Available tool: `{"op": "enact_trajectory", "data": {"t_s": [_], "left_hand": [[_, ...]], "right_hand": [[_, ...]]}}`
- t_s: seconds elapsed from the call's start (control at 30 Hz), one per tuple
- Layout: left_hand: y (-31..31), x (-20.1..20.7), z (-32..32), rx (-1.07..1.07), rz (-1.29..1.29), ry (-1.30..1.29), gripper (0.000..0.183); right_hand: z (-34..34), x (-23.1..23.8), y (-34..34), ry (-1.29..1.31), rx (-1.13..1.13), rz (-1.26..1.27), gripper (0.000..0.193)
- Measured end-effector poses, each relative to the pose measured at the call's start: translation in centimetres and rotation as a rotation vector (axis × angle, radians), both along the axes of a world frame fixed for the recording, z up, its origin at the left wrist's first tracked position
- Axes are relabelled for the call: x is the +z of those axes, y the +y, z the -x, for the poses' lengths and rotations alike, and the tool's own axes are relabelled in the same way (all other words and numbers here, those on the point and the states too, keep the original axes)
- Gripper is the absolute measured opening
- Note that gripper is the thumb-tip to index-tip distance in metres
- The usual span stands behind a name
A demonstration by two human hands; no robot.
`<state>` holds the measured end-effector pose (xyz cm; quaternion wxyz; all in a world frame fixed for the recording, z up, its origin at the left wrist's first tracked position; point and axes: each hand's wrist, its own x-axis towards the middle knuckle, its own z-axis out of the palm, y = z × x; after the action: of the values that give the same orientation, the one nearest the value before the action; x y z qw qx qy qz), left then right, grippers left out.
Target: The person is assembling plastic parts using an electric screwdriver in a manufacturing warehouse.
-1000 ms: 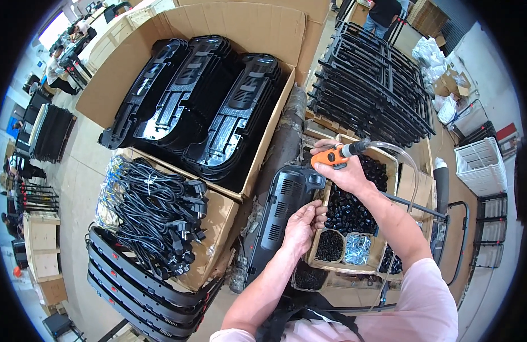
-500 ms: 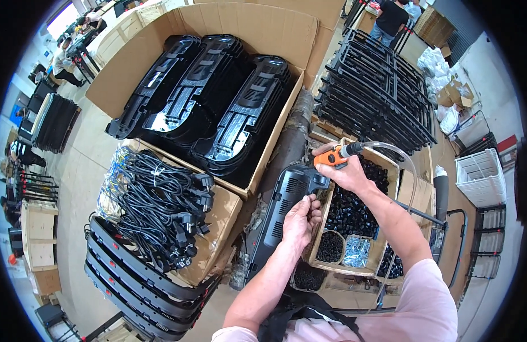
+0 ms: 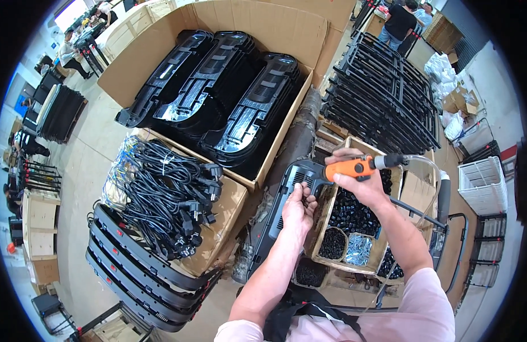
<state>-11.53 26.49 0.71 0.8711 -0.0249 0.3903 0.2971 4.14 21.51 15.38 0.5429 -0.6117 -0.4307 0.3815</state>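
Observation:
An orange power screwdriver point(image 3: 350, 169) with a black collar and a clear hose is gripped in my right hand point(image 3: 367, 185). The driver's front end points left, close to the upper end of a long black vented plastic cover point(image 3: 278, 212). Whether its tip touches the cover cannot be made out. My left hand point(image 3: 299, 208) lies over the cover's right side, with thumb and fingers pinched together and the other fingers curled. Anything between those fingertips is too small to tell. Under the cover runs a worn, dark padded beam point(image 3: 296, 139).
Right of the cover stands a wooden bin point(image 3: 316, 251) of black parts, dark screws and silver screws point(image 3: 359, 249). Cardboard box point(image 3: 309, 85) holds stacked black covers. Bundled power cords point(image 3: 166, 188) lie left, above curved black panels point(image 3: 146, 285). Black metal frames point(image 3: 383, 91) are stacked beyond.
My right hand has shifted right with the screwdriver, whose body now lies more level. My left hand has slid slightly up the cover. The whole view has shifted a little.

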Motion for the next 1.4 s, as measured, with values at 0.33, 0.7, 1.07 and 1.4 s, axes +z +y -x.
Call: {"op": "enact_trajectory", "data": {"t_s": [0.33, 0.7, 1.07, 1.4], "left_hand": [[-0.2, 0.4, 0.7, 0.059, 0.094, -0.130, 0.022], [-0.4, 1.6, 2.2, 0.045, 0.024, -0.169, 0.031], [-7.4, 0.5, 5.3, -0.169, 0.095, -0.117, 0.022], [-9.3, 0.1, 7.8, -0.240, 0.057, -0.131, 0.025]], "right_hand": [[2.2, -0.5, -1.6, 0.095, 0.026, 0.036, 0.058], [4.0, -0.9, -0.8, 0.026, 0.033, 0.015, 0.056], [4.2, -3.5, 5.0, -0.126, 0.012, 0.014, 0.054], [5.2, -4.5, 6.7, -0.292, 0.141, 0.008, 0.037]]}}
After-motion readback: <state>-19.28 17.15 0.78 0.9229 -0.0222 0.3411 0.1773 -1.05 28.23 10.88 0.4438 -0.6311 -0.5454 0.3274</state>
